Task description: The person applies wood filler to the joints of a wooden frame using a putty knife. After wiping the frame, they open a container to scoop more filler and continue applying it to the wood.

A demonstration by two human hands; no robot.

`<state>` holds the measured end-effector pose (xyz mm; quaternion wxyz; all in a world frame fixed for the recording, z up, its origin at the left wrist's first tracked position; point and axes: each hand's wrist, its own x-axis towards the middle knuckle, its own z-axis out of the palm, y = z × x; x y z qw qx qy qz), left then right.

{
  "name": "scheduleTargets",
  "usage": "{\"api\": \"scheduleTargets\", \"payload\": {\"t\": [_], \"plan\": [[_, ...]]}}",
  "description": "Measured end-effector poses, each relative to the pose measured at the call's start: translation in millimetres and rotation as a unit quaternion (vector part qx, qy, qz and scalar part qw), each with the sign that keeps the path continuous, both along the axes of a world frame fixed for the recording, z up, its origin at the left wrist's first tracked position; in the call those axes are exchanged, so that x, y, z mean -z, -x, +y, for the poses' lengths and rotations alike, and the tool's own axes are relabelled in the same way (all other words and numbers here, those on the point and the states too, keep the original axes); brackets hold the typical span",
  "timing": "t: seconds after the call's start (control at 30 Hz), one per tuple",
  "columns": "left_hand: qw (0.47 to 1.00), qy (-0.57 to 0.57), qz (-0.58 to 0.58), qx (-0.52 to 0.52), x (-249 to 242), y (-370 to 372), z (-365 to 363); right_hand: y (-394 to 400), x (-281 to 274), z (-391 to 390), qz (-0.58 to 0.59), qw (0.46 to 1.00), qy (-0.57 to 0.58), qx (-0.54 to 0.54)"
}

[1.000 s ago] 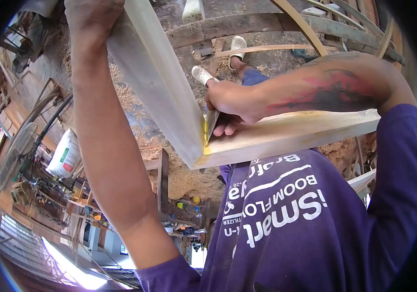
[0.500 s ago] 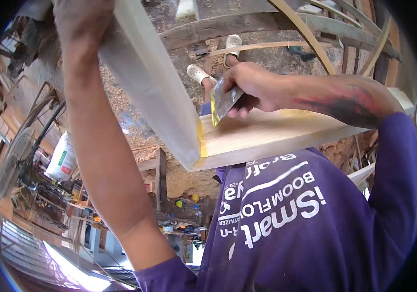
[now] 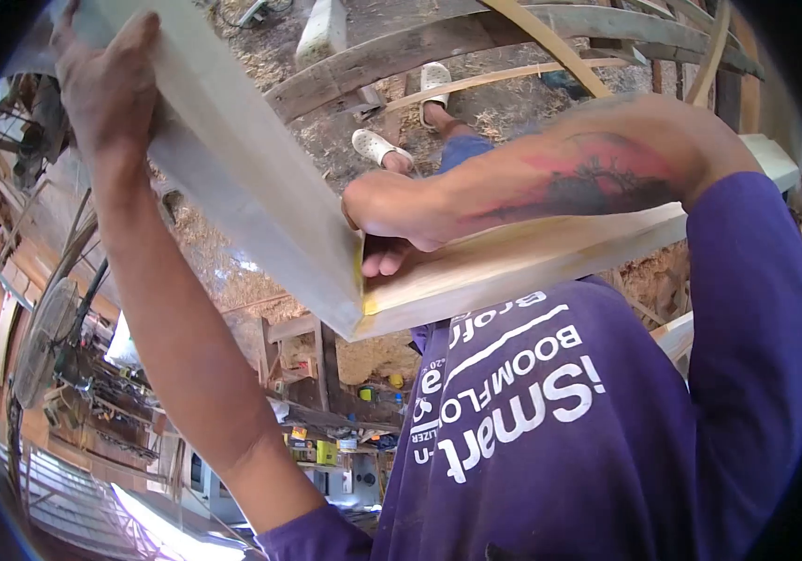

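Note:
Two pale wooden boards meet at a corner in front of my chest. My left hand grips the upper part of the slanting board, thumb and fingers around its edge. My right hand is down in the inside corner, knuckles bent, just above the lower board. The scraper it carries is almost wholly hidden behind the hand now. Yellow filler lines the joint between the boards.
Another person's feet in white clogs are beyond the corner. Curved timber and long strips lie at the top. A fan stands at left, near cluttered shelves. Sawdust covers the ground.
My right hand has moved left and down into the corner, turning so the scraper is hidden. My left hand shows lower and further left, and the view has shifted slightly.

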<state>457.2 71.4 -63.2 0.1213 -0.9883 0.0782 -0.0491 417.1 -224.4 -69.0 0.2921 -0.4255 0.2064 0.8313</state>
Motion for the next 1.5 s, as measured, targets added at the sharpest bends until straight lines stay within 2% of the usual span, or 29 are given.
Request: {"api": "scheduleTargets", "payload": {"t": [0.07, 0.13, 0.2, 0.23, 0.27, 0.3, 0.33, 0.37, 0.4, 0.43, 0.47, 0.5, 0.57, 0.7, 0.73, 0.77, 0.8, 0.87, 0.93, 0.97, 1.0, 1.03, 1.07, 1.13, 1.27, 1.33, 1.37, 1.43, 1.5], "plan": [[0.966, 0.209, -0.089, -0.120, 2, 1, -18, -13, 8, -5, -0.003, 0.995, 0.034, 0.095], [0.973, 0.195, -0.083, -0.091, -3, 8, -21, -41, 20, -19, -0.068, 0.983, 0.049, 0.164], [0.987, 0.131, -0.005, -0.090, -5, 5, -4, -56, 15, -40, -0.091, 0.984, 0.059, 0.141], [0.998, 0.048, 0.001, -0.045, -9, 5, -3, -60, 17, -48, -0.090, 0.982, 0.063, 0.151], [0.998, 0.050, 0.003, -0.038, -7, 6, -5, -65, 21, -55, -0.081, 0.986, 0.051, 0.139], [0.963, 0.227, -0.005, -0.149, -10, 5, -18, -68, 21, -60, -0.071, 0.989, 0.038, 0.125], [0.884, 0.390, -0.013, -0.256, -11, 5, -26, -70, 20, -64, -0.066, 0.989, 0.037, 0.127], [0.845, 0.446, -0.007, -0.296, -9, 7, -24, -71, 20, -67, -0.054, 0.988, -0.005, 0.145], [0.847, 0.440, -0.004, -0.297, -11, 6, -26, -71, 21, -70, -0.041, 0.985, -0.048, 0.163], [0.887, 0.379, -0.016, -0.263, -14, 6, -28, -73, 25, -73, -0.018, 0.984, -0.073, 0.159], [0.921, 0.317, -0.026, -0.226, -16, 7, -29, -72, 27, -75, -0.011, 0.984, -0.077, 0.161], [0.923, 0.312, -0.021, -0.227, -17, 8, -25, -71, 26, -77, -0.008, 0.985, -0.095, 0.145], [0.966, 0.204, 0.010, -0.156, -16, 8, -15, -64, 24, -75, 0.006, 0.989, -0.091, 0.114], [0.952, 0.248, 0.002, -0.181, -17, 6, -17, -32, 22, -57, -0.009, 0.992, -0.064, 0.112], [0.974, 0.194, -0.003, -0.116, -16, 6, -13, -25, 22, -52, -0.009, 0.992, -0.067, 0.110], [0.989, 0.138, -0.009, -0.051, -14, 7, -8, -19, 23, -47, -0.050, 0.993, -0.063, 0.082], [0.989, 0.135, -0.011, -0.055, -14, 6, -6, -13, 23, -44, -0.092, 0.993, -0.059, 0.052], [1.000, -0.017, 0.013, -0.011, -14, 5, -4, 0, 22, -42, -0.145, 0.988, -0.047, 0.022], [0.999, -0.039, 0.017, -0.026, -6, 6, -3, 9, 20, -44, -0.219, 0.972, -0.082, 0.018], [0.999, -0.013, -0.011, -0.027, -2, 4, -2, 13, 20, -45, -0.221, 0.971, -0.085, 0.013], [0.999, 0.012, -0.040, -0.028, -3, 3, -8, 17, 20, -46, -0.288, 0.951, -0.112, -0.031], [0.919, 0.318, -0.047, -0.229, -9, 0, -32, 19, 20, -47, -0.353, 0.922, -0.138, -0.075], [0.917, 0.319, -0.051, -0.232, -23, -3, -61, 20, 17, -47, -0.355, 0.921, -0.139, -0.080], [0.863, 0.433, -0.058, -0.252, -49, -9, -101, 22, 12, -46, -0.369, 0.915, -0.150, -0.062], [0.851, 0.468, -0.053, -0.234, -36, -7, -91, 34, 6, -41, -0.360, 0.926, -0.117, 0.001], [0.911, 0.295, -0.236, -0.165, -8, -10, -85, 30, -4, -35, -0.247, 0.967, -0.034, 0.052], [0.910, 0.297, -0.239, -0.164, -10, -7, -81, 33, -6, -33, -0.251, 0.966, -0.033, 0.052], [0.833, 0.493, -0.090, -0.236, -37, -3, -90, 39, -6, -32, -0.333, 0.942, -0.028, 0.014], [0.844, 0.472, -0.119, -0.226, -28, -5, -85, 32, -12, -34, -0.321, 0.946, -0.037, -0.015]]}}
